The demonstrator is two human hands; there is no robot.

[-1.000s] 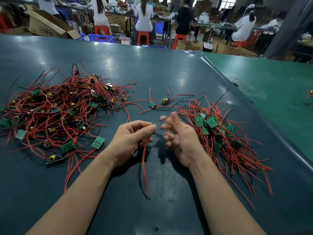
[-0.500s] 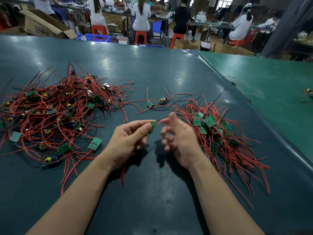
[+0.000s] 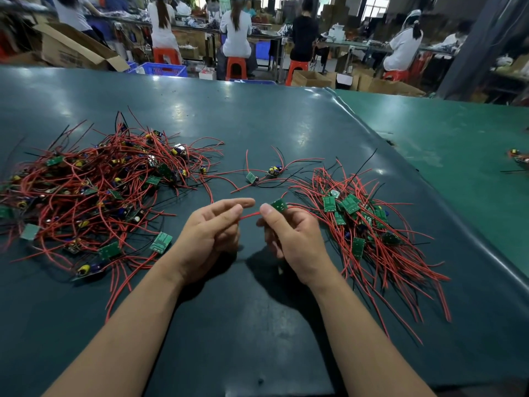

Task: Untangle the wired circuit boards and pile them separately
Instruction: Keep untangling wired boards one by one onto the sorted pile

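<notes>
Fingers, right hand [image 3: 292, 239]: thumb and forefinger pinch a small green circuit board [image 3: 279, 205] by its edge; the other fingers curl beneath.
Fingers, left hand [image 3: 213, 233]: loosely extended, thumb and forefinger lightly closed on the thin red wire [image 3: 249, 215] running from that board.
Hand pose: both raised over the dark teal table [image 3: 257, 325], palms facing each other, forearms reaching in from the near edge.
Tangled heap of red-wired boards [image 3: 94, 190]: left of the held board.
Sorted pile of boards [image 3: 366, 224]: just right of it.
Two stray boards [image 3: 262, 174]: beyond it.
</notes>
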